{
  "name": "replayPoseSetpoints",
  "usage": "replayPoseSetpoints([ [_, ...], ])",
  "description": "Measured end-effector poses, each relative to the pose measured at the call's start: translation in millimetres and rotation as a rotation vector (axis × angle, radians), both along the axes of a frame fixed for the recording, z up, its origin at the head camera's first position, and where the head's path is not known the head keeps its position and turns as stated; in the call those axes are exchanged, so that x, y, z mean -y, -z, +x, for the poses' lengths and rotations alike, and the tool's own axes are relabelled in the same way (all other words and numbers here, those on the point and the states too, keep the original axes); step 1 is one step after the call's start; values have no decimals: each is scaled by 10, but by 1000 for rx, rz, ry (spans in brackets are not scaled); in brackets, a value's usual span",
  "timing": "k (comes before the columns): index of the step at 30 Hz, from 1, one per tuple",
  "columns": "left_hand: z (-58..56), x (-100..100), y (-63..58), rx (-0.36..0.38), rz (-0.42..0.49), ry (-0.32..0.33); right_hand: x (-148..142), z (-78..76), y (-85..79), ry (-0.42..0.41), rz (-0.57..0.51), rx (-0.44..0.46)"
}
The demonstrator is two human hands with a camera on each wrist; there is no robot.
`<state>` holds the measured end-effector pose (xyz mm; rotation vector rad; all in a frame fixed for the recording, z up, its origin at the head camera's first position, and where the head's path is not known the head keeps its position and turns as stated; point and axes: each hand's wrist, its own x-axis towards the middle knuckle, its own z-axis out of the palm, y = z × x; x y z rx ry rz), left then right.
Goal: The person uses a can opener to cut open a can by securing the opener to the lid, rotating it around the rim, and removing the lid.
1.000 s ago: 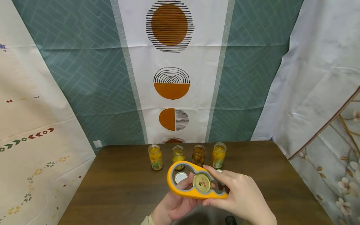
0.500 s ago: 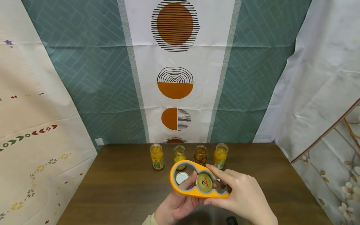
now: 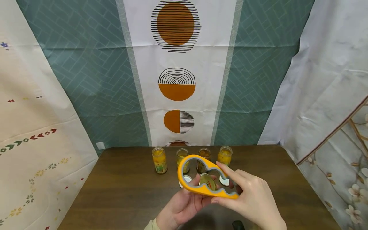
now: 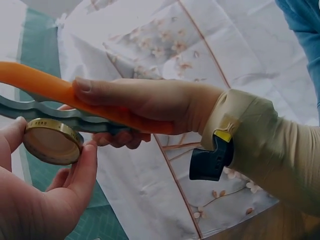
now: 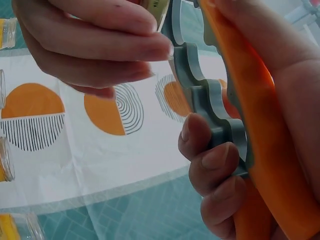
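Note:
My left hand (image 3: 185,206) pinches a gold jar lid (image 3: 208,181) between thumb and fingers. In the left wrist view the lid (image 4: 52,142) is tilted, showing its pale inside, with nothing under it. My right hand (image 3: 253,196) grips an orange jar opener (image 3: 180,172) by its narrow end, thumb on one side and fingers curled on the other. Grey scalloped grips line the opener's inner edge, clearest in the right wrist view. The lid lies just beyond the opener, seen through its hole; whether they touch, I cannot tell.
Several open glass jars of yellow and brown food stand along the table's back edge, among them a left jar (image 3: 159,161) and a right jar (image 3: 225,156). Two white lids, left (image 3: 187,179) and right (image 3: 224,181), lie nearer. A black object (image 3: 238,225) sits at the front.
The opener has risen and shifted right, tilting as it comes away from around the gold lid. The lid has tipped in my left hand. More of the right white lid shows.

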<state>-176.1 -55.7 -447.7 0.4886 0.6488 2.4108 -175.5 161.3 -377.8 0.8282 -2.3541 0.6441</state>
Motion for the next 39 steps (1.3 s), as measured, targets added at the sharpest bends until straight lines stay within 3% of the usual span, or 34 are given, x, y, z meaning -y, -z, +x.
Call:
replayPoseSetpoints([
  [5,-20,21,0,25,17,-12,-18,0,-5,13,-1,-13],
  [9,-31,41,-2,-6,10,-26,-20,10,-2,18,-11,-18],
  [12,-32,95,-14,-25,-22,-71,-21,19,-13,20,-26,-18],
  [15,-43,210,10,-56,-125,-157,-63,31,-10,24,-42,-14],
  [18,-79,411,80,-60,-335,-284,-173,31,13,48,-42,-2],
  [22,-169,716,260,-80,-709,-500,-388,15,48,130,-19,5],
  [25,-252,887,443,-196,-1016,-681,-539,11,52,195,-18,-2],
  [29,-352,1043,676,-448,-1440,-881,-665,10,47,248,-33,-7],
  [33,-418,1153,866,-618,-1727,-958,-675,-10,47,258,-34,0],
  [36,-442,1193,959,-674,-1827,-958,-658,-23,57,249,-26,4],
  [39,-458,1199,1017,-693,-1869,-953,-654,-30,66,245,-12,7],
])
